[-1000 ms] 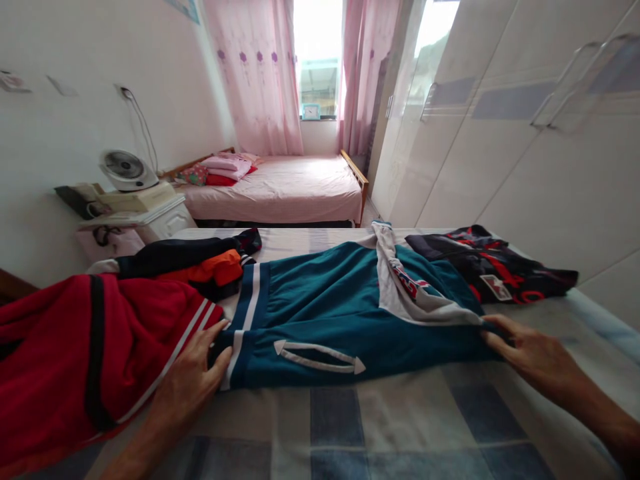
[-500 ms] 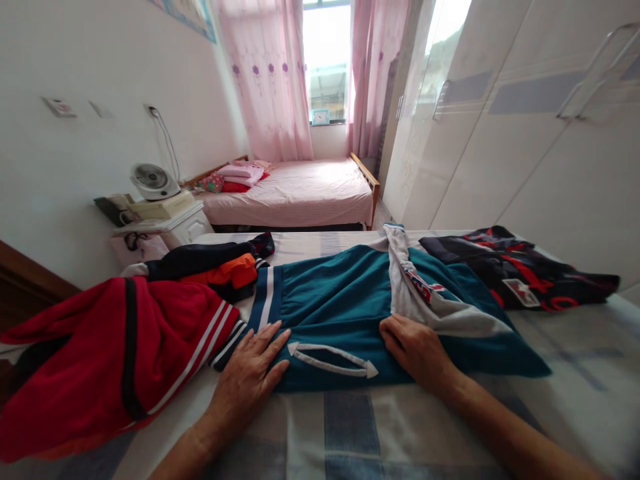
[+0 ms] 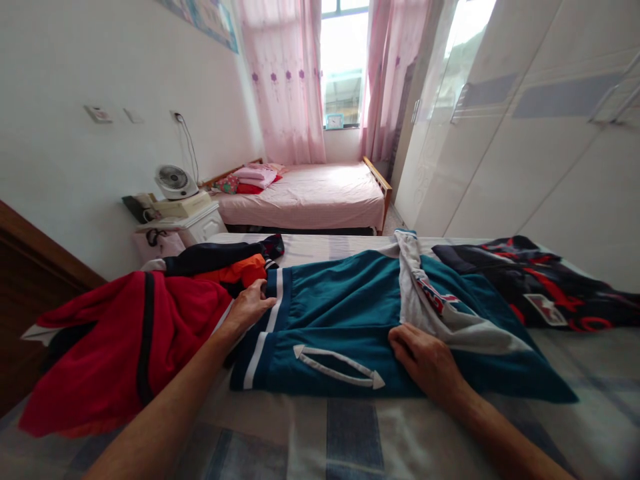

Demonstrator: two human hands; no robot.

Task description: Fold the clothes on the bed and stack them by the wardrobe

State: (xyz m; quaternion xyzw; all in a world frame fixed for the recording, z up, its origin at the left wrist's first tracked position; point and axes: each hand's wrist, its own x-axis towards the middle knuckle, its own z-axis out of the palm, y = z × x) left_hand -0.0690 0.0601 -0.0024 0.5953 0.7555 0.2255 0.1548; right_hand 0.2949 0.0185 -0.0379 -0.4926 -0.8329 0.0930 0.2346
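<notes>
A teal jacket (image 3: 345, 287) with a grey lettered sleeve (image 3: 423, 287) folded across it lies on the near bed. Its hem band (image 3: 277, 300) has a white stripe, and a white-edged pocket slit (image 3: 340, 367) shows on the near side. My left hand (image 3: 250, 307) is at the hem, thumb and fingers closed on its edge. On the jacket's body, by the lower end of the grey sleeve, rests my right hand (image 3: 423, 357), its fingers curled on the cloth; the fingertips are partly hidden.
Left of the jacket lies a red garment (image 3: 185, 333), with orange and dark clothes (image 3: 215, 257) behind it. A black and red garment (image 3: 540, 287) is at the right. Beyond stand a pink bed (image 3: 320, 193), a fan (image 3: 175, 181) on a cabinet, and white wardrobes (image 3: 500, 153).
My left hand has moved away from me along the hem, from lying flat to gripping its edge. The near hem corner now lies spread out. My right hand stays at the sleeve.
</notes>
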